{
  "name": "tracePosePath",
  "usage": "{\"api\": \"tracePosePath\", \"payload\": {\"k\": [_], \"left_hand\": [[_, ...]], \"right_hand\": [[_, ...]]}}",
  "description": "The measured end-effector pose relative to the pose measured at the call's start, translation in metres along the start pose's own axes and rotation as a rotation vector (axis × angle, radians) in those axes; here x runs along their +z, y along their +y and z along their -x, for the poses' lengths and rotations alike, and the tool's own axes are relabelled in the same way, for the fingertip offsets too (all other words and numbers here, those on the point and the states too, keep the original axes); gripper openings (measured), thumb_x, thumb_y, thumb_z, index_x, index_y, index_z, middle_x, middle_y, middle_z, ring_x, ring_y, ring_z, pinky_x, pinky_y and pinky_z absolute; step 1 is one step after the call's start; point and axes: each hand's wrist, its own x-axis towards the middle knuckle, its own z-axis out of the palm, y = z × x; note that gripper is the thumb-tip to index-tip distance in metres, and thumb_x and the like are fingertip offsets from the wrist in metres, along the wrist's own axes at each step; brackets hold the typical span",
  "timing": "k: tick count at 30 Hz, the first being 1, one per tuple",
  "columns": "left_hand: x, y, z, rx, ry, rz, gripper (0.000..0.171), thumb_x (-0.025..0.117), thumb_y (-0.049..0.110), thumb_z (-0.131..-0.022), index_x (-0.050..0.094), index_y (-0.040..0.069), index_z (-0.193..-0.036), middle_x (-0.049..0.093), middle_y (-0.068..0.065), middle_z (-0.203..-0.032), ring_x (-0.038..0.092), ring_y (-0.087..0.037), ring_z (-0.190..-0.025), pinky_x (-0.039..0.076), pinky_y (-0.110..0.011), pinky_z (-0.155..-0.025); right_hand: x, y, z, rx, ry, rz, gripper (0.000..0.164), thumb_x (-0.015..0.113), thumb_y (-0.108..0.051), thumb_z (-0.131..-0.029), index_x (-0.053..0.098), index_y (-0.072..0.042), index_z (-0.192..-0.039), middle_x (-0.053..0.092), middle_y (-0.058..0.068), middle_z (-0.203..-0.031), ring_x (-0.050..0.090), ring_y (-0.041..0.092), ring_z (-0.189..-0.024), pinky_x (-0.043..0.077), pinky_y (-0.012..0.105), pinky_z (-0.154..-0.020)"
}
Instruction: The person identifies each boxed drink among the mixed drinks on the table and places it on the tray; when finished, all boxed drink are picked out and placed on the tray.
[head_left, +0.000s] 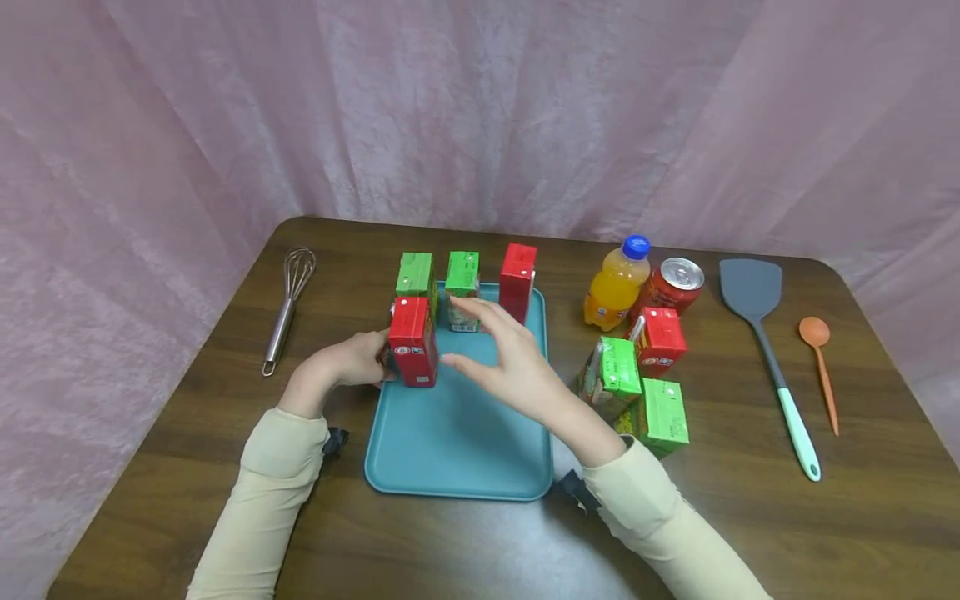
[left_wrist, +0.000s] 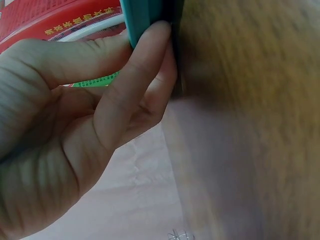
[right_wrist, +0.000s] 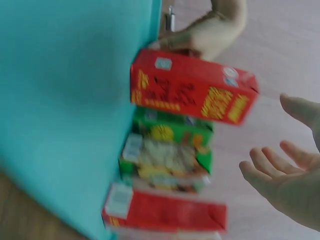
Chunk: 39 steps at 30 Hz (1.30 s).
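Note:
Several drink cartons stand upright on a blue-green tray [head_left: 459, 467]. At its left edge my left hand [head_left: 348, 360] pinches the tray rim [left_wrist: 136, 20] between thumb and fingers, right beside a red carton [head_left: 413, 343]. My right hand [head_left: 517, 367] hovers over the tray with fingers spread, holding nothing. In the right wrist view this hand [right_wrist: 287, 175] is apart from the cartons. Behind the near red carton are a green carton [head_left: 416, 271], another green carton [head_left: 463, 283] and a second red carton [head_left: 517, 283] at the back right corner.
Right of the tray stand an orange drink bottle [head_left: 611, 292], a red can [head_left: 671, 287], a red carton [head_left: 662, 342] and two green cartons, one nearer [head_left: 666, 415]. Farther right lie a spatula [head_left: 761, 333] and an orange spoon [head_left: 816, 333]. A whisk [head_left: 283, 321] lies at left.

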Motion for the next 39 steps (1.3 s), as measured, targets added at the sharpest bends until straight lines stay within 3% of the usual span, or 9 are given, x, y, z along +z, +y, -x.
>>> {"api": "tracePosePath", "payload": {"k": [10,14,17,20,24,31,39], "left_hand": [[0.001,-0.003,-0.001,-0.022,-0.009,0.011,0.049,0.065,0.001,-0.082,0.043,-0.004,-0.125,0.057,-0.013,-0.085,0.057,-0.021,-0.073,0.05,-0.034,-0.069],[-0.001,-0.005,-0.002,-0.019,-0.005,0.009,0.047,0.065,0.0,-0.082,0.043,-0.005,-0.124,0.056,-0.013,-0.086,0.057,-0.021,-0.072,0.05,-0.033,-0.068],[-0.001,-0.003,-0.002,-0.014,-0.007,0.001,0.043,0.065,0.001,-0.081,0.045,-0.004,-0.119,0.056,-0.013,-0.084,0.056,-0.021,-0.071,0.049,-0.033,-0.067],[-0.001,-0.002,-0.003,0.002,-0.011,-0.006,0.042,0.065,0.001,-0.081,0.046,-0.003,-0.119,0.056,-0.013,-0.082,0.057,-0.02,-0.07,0.048,-0.032,-0.067],[-0.001,0.001,-0.003,0.017,-0.009,-0.03,0.044,0.065,0.001,-0.08,0.046,-0.004,-0.12,0.057,-0.012,-0.082,0.057,-0.02,-0.07,0.048,-0.032,-0.066],[0.0,0.0,-0.002,0.007,0.009,-0.056,0.042,0.066,0.0,-0.08,0.049,-0.005,-0.118,0.059,-0.012,-0.083,0.055,-0.021,-0.071,0.047,-0.034,-0.068],[0.001,0.0,-0.002,0.009,0.007,-0.048,0.042,0.065,-0.001,-0.079,0.05,-0.004,-0.118,0.06,-0.011,-0.083,0.055,-0.02,-0.07,0.047,-0.033,-0.067]], "right_hand": [[-0.064,0.005,0.051,-0.102,-0.015,0.162,0.063,0.075,-0.023,-0.079,0.048,-0.017,-0.135,0.047,0.001,-0.136,0.046,0.017,-0.124,0.044,0.04,-0.095],[-0.083,0.019,0.066,-0.149,-0.018,0.186,0.061,0.077,-0.016,-0.077,0.051,-0.012,-0.132,0.049,0.004,-0.134,0.049,0.02,-0.12,0.052,0.029,-0.078],[-0.096,0.033,0.079,-0.169,-0.003,0.227,0.061,0.078,-0.012,-0.075,0.053,-0.012,-0.13,0.052,0.003,-0.131,0.05,0.019,-0.118,0.049,0.017,-0.078],[-0.108,0.044,0.094,-0.181,0.03,0.285,0.062,0.08,-0.008,-0.071,0.055,-0.011,-0.128,0.054,0.003,-0.129,0.051,0.016,-0.116,0.039,0.012,-0.091],[-0.119,0.052,0.114,-0.176,0.072,0.336,0.064,0.082,-0.006,-0.067,0.057,-0.01,-0.125,0.055,0.005,-0.126,0.05,0.013,-0.116,0.032,0.008,-0.096],[-0.13,0.061,0.142,-0.087,0.077,0.374,0.069,0.084,-0.013,-0.063,0.056,-0.011,-0.126,0.053,0.004,-0.129,0.044,0.003,-0.121,0.028,0.01,-0.099],[-0.129,0.079,0.159,-0.052,0.083,0.401,0.089,0.087,-0.014,-0.058,0.045,-0.009,-0.137,0.047,0.008,-0.135,0.035,-0.004,-0.126,0.023,0.005,-0.098]]}}
